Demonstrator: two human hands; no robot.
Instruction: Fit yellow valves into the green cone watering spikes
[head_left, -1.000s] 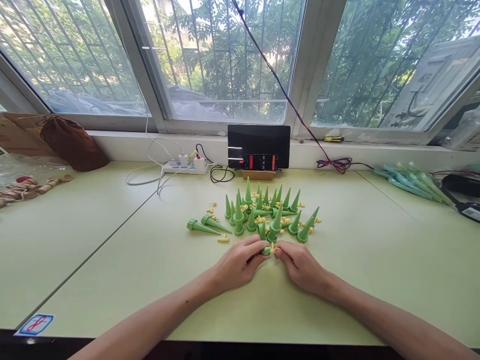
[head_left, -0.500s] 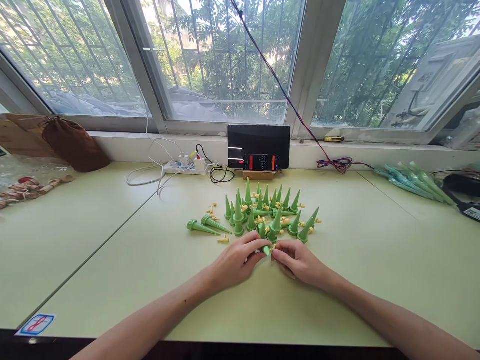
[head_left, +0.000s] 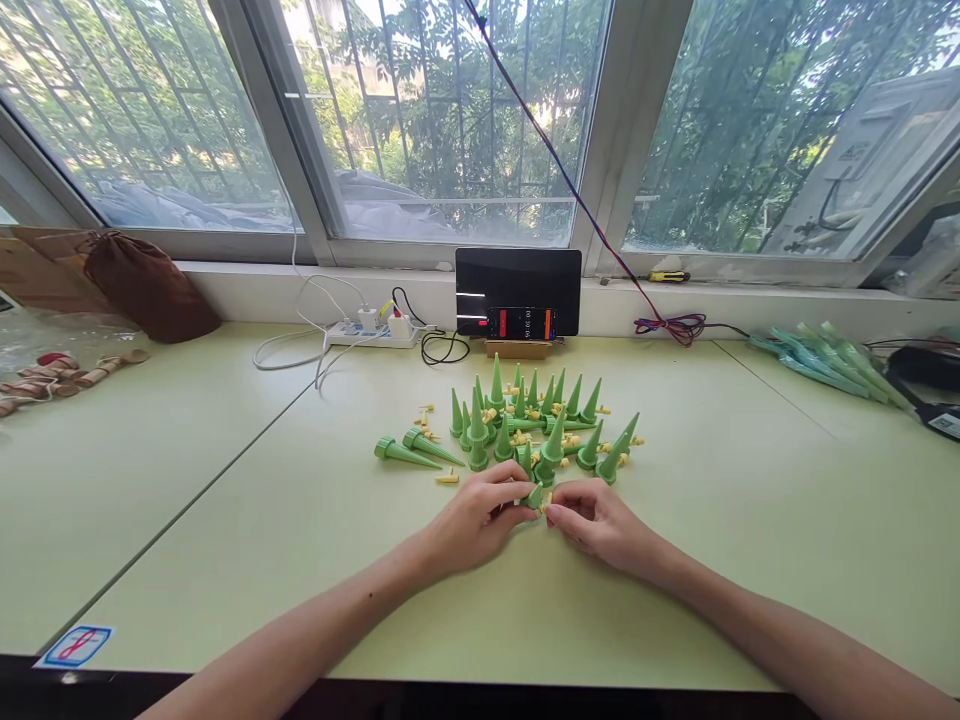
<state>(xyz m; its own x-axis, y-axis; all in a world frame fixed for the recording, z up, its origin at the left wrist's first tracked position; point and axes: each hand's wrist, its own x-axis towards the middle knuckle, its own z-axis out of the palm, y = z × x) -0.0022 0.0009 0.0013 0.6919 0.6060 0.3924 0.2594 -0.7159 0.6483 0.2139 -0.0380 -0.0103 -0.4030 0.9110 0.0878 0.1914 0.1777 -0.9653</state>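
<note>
Near the front of a cluster of green plastic spikes, my left hand (head_left: 484, 510) is closed around one green spike (head_left: 535, 495), whose tip points toward my right hand. Between the fingertips of my right hand (head_left: 600, 520) is a small yellow valve piece (head_left: 547, 503), right at the spike's tip; whether the two touch I cannot tell. Several green spikes (head_left: 478, 420) stand upright behind my hands, with small yellow pieces scattered among them. Two capped spikes (head_left: 405, 455) lie on their sides to the left, close to a loose yellow piece (head_left: 447, 479).
A phone (head_left: 521, 323) showing a timer leans on a dark tablet (head_left: 517, 280) at the back. The power strip (head_left: 375, 335) and its cables lie left of it. Blue-green plastic bags (head_left: 825, 365) rest at right, a brown pouch (head_left: 146, 290) at far left.
My right hand has shifted very slightly with the yellow piece. The spike in my left hand has turned a little, its tip now nearer the yellow piece.
</note>
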